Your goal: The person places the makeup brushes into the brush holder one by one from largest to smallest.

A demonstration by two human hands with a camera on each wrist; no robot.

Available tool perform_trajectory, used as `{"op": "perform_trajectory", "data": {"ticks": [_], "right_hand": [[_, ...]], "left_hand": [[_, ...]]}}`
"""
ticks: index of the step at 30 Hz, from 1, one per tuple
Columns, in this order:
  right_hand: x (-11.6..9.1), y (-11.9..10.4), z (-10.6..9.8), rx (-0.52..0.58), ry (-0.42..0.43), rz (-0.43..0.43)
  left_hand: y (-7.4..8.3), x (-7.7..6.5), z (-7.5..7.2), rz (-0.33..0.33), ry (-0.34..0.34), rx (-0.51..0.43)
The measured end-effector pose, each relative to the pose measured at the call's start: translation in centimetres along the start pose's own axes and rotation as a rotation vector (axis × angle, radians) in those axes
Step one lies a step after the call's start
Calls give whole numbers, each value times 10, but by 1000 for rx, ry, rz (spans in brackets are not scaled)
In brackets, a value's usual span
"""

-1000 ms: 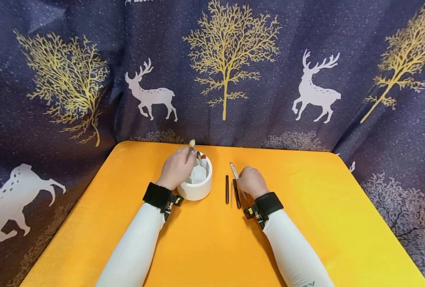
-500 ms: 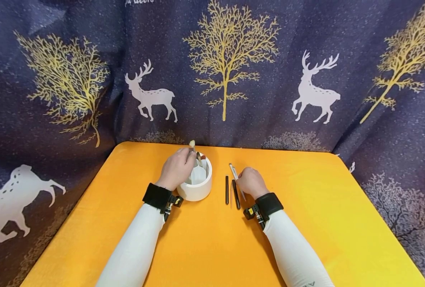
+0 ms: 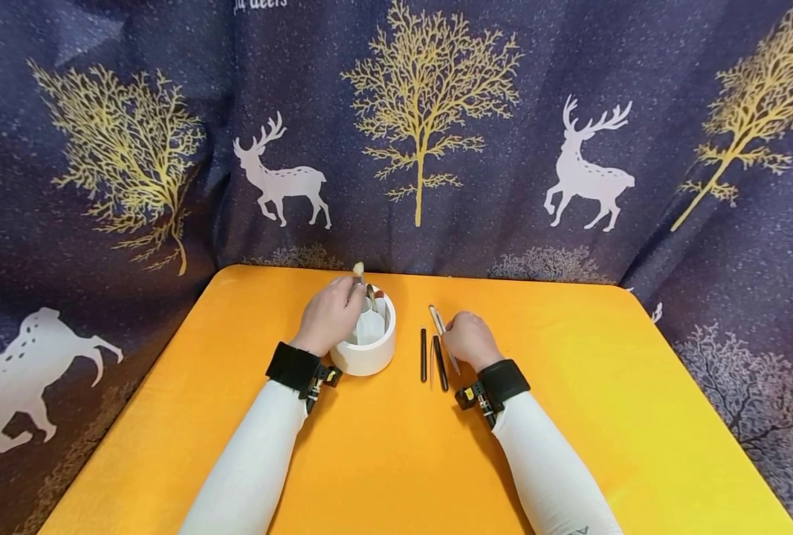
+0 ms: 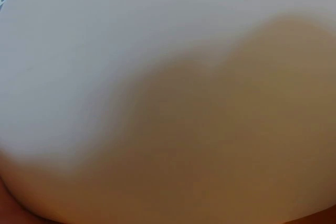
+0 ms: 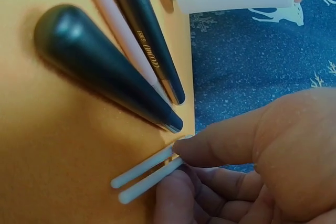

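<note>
My left hand grips the left side of a round white brush holder, its fingertips partly hidden behind the rim. Several brush heads stand up out of the holder, one pale and others dark or reddish. Pale blur fills the left wrist view. My right hand is low over the table and pinches a pair of thin white sticks between thumb and fingers; the far ends are hidden in the hand. To its left lie a thick black brush handle, a slim pink handle and a lettered black handle.
An orange-yellow tabletop lies under everything. Behind it hangs a dark blue cloth printed with white deer and golden trees. A black camera band sits on the right wrist.
Hardly anything differs. The white sticks shift very slightly in my right hand; my left hand keeps its place on the holder.
</note>
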State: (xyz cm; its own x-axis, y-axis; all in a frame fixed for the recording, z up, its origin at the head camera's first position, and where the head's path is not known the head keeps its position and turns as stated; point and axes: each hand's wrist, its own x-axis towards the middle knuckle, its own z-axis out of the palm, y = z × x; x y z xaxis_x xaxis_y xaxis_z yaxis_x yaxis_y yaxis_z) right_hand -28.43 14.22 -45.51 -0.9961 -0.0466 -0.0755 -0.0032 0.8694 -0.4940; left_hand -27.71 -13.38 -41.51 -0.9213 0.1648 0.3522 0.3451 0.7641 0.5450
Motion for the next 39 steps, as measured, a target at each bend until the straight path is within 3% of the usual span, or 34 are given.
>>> {"op": "perform_trajectory", "data": {"ticks": [10,17,39], "right_hand": [[0,0,-5,21,99,-54],[0,-2,-7,113,172,-46],[-7,-19,-14,314,555,-226]], "left_hand": [[0,0,0,-2,-7,6],[0,0,0,-5,-1,-1],[-1,1,1,-2,3,0]]}}
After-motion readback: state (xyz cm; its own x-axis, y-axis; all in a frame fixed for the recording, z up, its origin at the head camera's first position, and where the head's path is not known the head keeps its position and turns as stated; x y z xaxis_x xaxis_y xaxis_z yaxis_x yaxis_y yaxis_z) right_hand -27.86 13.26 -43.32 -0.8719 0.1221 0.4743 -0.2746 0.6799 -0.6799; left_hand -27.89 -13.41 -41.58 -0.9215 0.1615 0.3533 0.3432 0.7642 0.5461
